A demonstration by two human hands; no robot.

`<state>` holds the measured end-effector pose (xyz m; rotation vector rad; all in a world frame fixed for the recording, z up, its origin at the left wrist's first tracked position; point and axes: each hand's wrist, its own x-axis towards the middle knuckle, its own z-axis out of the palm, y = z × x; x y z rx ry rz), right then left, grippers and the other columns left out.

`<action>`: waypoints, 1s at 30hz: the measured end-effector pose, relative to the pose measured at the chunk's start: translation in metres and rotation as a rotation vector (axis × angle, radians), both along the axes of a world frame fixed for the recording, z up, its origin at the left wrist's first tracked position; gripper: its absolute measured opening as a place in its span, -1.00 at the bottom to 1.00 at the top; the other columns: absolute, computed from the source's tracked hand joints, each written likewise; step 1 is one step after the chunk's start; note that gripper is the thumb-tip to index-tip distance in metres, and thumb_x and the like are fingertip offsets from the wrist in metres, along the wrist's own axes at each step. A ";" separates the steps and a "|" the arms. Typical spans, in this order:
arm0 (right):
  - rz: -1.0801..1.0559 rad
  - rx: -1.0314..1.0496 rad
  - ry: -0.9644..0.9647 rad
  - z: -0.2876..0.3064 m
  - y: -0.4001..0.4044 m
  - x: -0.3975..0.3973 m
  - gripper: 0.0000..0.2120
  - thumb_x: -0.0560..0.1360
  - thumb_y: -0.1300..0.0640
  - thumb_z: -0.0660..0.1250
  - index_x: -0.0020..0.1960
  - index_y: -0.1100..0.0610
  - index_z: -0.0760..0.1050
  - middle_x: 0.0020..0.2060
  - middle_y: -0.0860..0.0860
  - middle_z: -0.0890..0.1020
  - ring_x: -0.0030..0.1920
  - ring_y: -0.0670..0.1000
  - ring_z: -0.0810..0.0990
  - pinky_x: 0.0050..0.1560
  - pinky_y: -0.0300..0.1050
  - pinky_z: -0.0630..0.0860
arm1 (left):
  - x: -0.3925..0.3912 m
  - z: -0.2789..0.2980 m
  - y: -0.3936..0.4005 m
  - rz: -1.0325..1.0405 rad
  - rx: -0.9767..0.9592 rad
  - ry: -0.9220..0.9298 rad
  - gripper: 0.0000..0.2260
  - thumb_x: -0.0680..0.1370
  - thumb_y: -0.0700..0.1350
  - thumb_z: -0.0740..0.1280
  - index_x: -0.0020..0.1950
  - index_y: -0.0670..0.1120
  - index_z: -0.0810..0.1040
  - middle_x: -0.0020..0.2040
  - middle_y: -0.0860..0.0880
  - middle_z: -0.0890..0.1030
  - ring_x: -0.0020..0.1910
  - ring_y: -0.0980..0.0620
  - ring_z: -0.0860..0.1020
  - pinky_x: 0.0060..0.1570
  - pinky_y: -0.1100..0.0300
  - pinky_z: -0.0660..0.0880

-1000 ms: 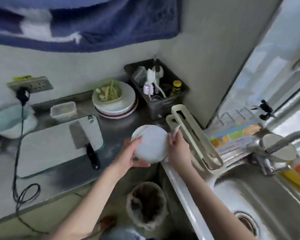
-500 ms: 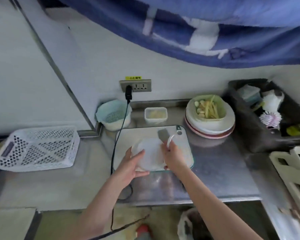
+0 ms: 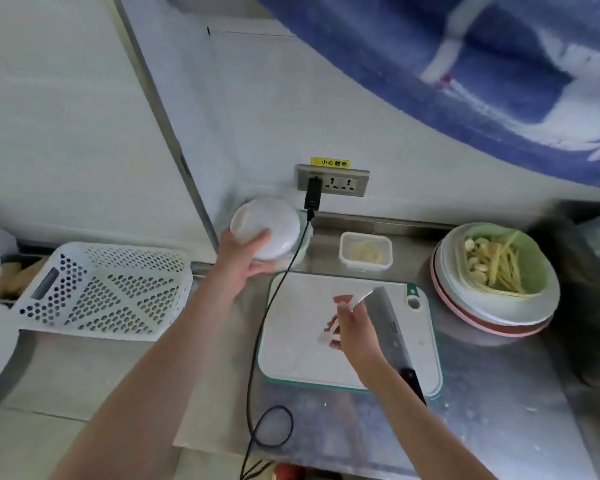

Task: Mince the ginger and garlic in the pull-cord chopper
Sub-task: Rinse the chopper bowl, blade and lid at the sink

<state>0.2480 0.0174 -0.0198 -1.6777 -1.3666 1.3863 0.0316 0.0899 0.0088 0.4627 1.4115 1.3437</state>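
My left hand (image 3: pixel 238 261) grips a white round dome (image 3: pixel 265 228), which looks like the chopper's lid, at the back of the counter above a pale teal strainer mostly hidden behind it. My right hand (image 3: pixel 357 330) pinches a thin white utensil (image 3: pixel 361 298) above the white cutting board (image 3: pixel 302 344). Ginger strips and garlic cloves (image 3: pixel 496 263) lie in a green bowl on stacked plates (image 3: pixel 499 317) at the right. A small clear container (image 3: pixel 365 251) with pale minced bits stands behind the board.
A cleaver (image 3: pixel 390 327) lies on the board's right side, handle toward me. A black cable (image 3: pixel 257 341) runs from the wall socket (image 3: pixel 333 180) across the board's left edge. A white perforated basket (image 3: pixel 101 289) lies at the left.
My left hand has carried the white dome from over the board to the back left, above the strainer. My right hand stays over the board with the utensil.
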 end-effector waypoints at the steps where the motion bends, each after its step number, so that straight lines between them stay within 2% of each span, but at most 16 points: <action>1: 0.054 0.027 -0.084 -0.005 0.001 0.001 -0.78 0.64 0.19 0.03 -0.04 -0.02 0.40 -0.31 0.07 0.46 -0.30 0.00 0.51 -0.28 -0.12 0.50 | 0.002 0.002 0.018 0.027 -0.017 0.015 -0.42 0.39 -0.18 0.52 0.32 -0.08 0.34 0.25 -0.04 0.46 0.24 -0.15 0.46 -0.28 -0.12 0.63; 4: 0.208 0.023 -0.188 -0.012 0.004 0.012 -0.77 0.65 0.13 0.01 -0.01 -0.04 0.42 -0.25 0.06 0.45 -0.30 0.02 0.56 -0.28 -0.05 0.55 | 0.010 -0.001 0.061 0.077 -0.116 0.078 -0.37 0.40 -0.19 0.52 0.36 -0.10 0.27 0.29 -0.06 0.38 0.24 -0.15 0.43 -0.19 -0.14 0.61; 6: 0.291 0.011 -0.216 -0.011 0.008 0.020 -0.80 0.65 0.01 0.01 0.09 -0.10 0.41 -0.23 0.06 0.48 -0.38 0.05 0.60 -0.43 -0.09 0.57 | 0.013 -0.017 0.077 0.058 -0.207 0.173 -0.34 0.41 -0.17 0.51 0.38 -0.11 0.22 0.35 -0.10 0.35 0.26 -0.17 0.43 -0.16 -0.11 0.58; 7: 0.301 0.011 -0.258 -0.011 0.012 0.023 -0.81 0.64 -0.02 0.02 0.12 -0.12 0.39 -0.27 0.06 0.49 -0.46 0.04 0.57 -0.53 -0.17 0.50 | 0.015 -0.026 0.081 0.048 -0.242 0.222 -0.33 0.41 -0.16 0.51 0.41 -0.10 0.21 0.36 -0.10 0.34 0.27 -0.17 0.43 -0.14 -0.09 0.57; 10: 0.189 -0.038 -0.266 -0.018 0.028 0.024 -0.94 0.62 0.05 0.05 0.03 -0.09 0.28 -0.37 0.06 0.42 -0.56 -0.03 0.34 -0.58 -0.30 0.22 | 0.015 -0.052 0.089 0.034 -0.283 0.200 -0.26 0.42 -0.10 0.50 0.46 -0.11 0.16 0.38 -0.08 0.36 0.27 -0.13 0.44 -0.03 -0.03 0.56; 12: 0.181 -0.058 -0.275 -0.015 0.039 0.015 -0.85 0.59 0.20 0.03 -0.04 -0.06 0.19 -0.34 0.08 0.39 -0.50 -0.02 0.31 -0.53 -0.25 0.21 | 0.015 -0.053 0.088 0.024 -0.303 0.234 -0.25 0.40 -0.01 0.51 0.44 -0.18 0.17 0.36 -0.11 0.41 0.25 -0.12 0.48 0.01 0.00 0.56; 13: 0.217 -0.064 -0.253 -0.010 0.043 0.007 -0.81 0.58 0.26 -0.01 0.00 -0.05 0.19 -0.29 0.10 0.41 -0.45 0.01 0.36 -0.49 -0.20 0.25 | 0.015 -0.050 0.087 -0.002 -0.328 0.389 -0.20 0.38 0.07 0.51 0.43 -0.22 0.19 0.34 -0.12 0.45 0.23 -0.11 0.50 0.03 0.02 0.55; 15: 0.302 -0.073 -0.204 0.008 0.053 -0.010 -0.72 0.59 0.28 -0.04 0.21 0.05 0.27 -0.07 0.15 0.48 -0.28 0.02 0.51 -0.41 -0.21 0.36 | 0.016 -0.045 0.084 -0.100 -0.360 0.845 -0.05 0.35 0.22 0.46 0.48 -0.28 0.09 0.32 -0.13 0.48 0.25 -0.12 0.49 0.13 0.04 0.48; 17: 0.315 -0.037 -0.167 0.028 0.068 -0.027 -0.66 0.60 0.29 -0.03 0.29 0.14 0.37 0.01 0.18 0.53 -0.33 -0.10 0.57 -0.48 -0.36 0.38 | 0.013 -0.037 0.077 -0.210 -0.360 1.161 0.00 0.40 0.28 0.38 0.53 -0.25 -0.07 0.34 -0.10 0.48 0.27 -0.11 0.48 0.18 0.02 0.43; 19: 0.285 0.005 -0.122 0.040 0.084 -0.043 -0.67 0.61 0.29 0.01 0.27 0.18 0.44 -0.13 0.10 0.57 -0.46 -0.13 0.58 -0.45 -0.32 0.48 | 0.004 -0.041 0.072 -0.314 -0.368 1.285 -0.11 0.48 0.30 0.24 0.55 -0.19 -0.09 0.38 -0.10 0.44 0.29 -0.12 0.47 0.21 -0.02 0.41; 22: 0.194 -0.006 -0.071 0.044 0.103 -0.065 -0.71 0.58 0.31 0.13 0.25 0.16 0.47 -0.15 0.05 0.57 -0.54 -0.14 0.57 -0.43 -0.28 0.55 | -0.007 -0.047 0.066 -0.445 -0.351 1.251 -0.25 0.60 0.16 0.13 0.54 -0.15 -0.25 0.47 -0.09 0.31 0.37 -0.14 0.38 0.26 -0.08 0.38; 24: 0.186 0.098 -0.156 0.040 0.111 -0.083 -0.81 0.56 0.26 0.20 0.14 0.10 0.46 -0.14 0.09 0.60 -0.41 -0.02 0.63 -0.33 -0.09 0.62 | -0.010 -0.048 0.063 -0.552 -0.380 1.216 -0.26 0.63 0.08 0.09 0.50 -0.22 -0.36 0.46 -0.16 0.31 0.39 -0.18 0.33 0.30 -0.10 0.34; 25: 0.195 0.160 -0.217 0.039 0.114 -0.092 -0.90 0.55 0.23 0.22 0.03 0.09 0.45 -0.17 0.10 0.61 -0.31 0.09 0.64 -0.27 0.03 0.62 | -0.013 -0.047 0.062 -0.601 -0.419 1.266 -0.28 0.64 0.08 0.08 0.51 -0.25 -0.32 0.47 -0.21 0.27 0.42 -0.21 0.27 0.32 -0.10 0.31; 26: 0.201 0.197 -0.259 0.038 0.116 -0.101 -0.96 0.54 0.21 0.21 -0.06 0.10 0.42 -0.21 0.10 0.60 -0.27 0.15 0.63 -0.25 0.10 0.61 | -0.014 -0.043 0.061 -0.640 -0.464 1.361 -0.31 0.63 0.11 0.07 0.53 -0.27 -0.18 0.47 -0.24 0.22 0.45 -0.25 0.18 0.33 -0.10 0.28; 28: 0.255 0.227 -0.324 0.038 0.122 -0.116 -0.92 0.53 0.23 0.15 -0.14 0.14 0.38 -0.24 0.09 0.57 -0.23 0.15 0.57 -0.25 0.05 0.57 | -0.021 -0.040 0.056 -0.724 -0.527 1.483 -0.43 0.63 0.12 0.05 0.50 -0.23 0.14 0.45 -0.28 0.16 0.45 -0.29 0.08 0.35 -0.10 0.21; 30: 0.330 0.228 -0.441 0.041 0.127 -0.126 -0.94 0.53 0.24 0.13 -0.09 0.14 0.36 -0.20 0.09 0.53 -0.20 0.12 0.49 -0.27 -0.06 0.42 | -0.026 -0.042 0.051 -0.821 -0.507 1.429 -0.52 0.65 0.05 0.01 0.50 -0.18 0.19 0.48 -0.32 0.09 0.48 -0.30 0.03 0.39 -0.09 0.13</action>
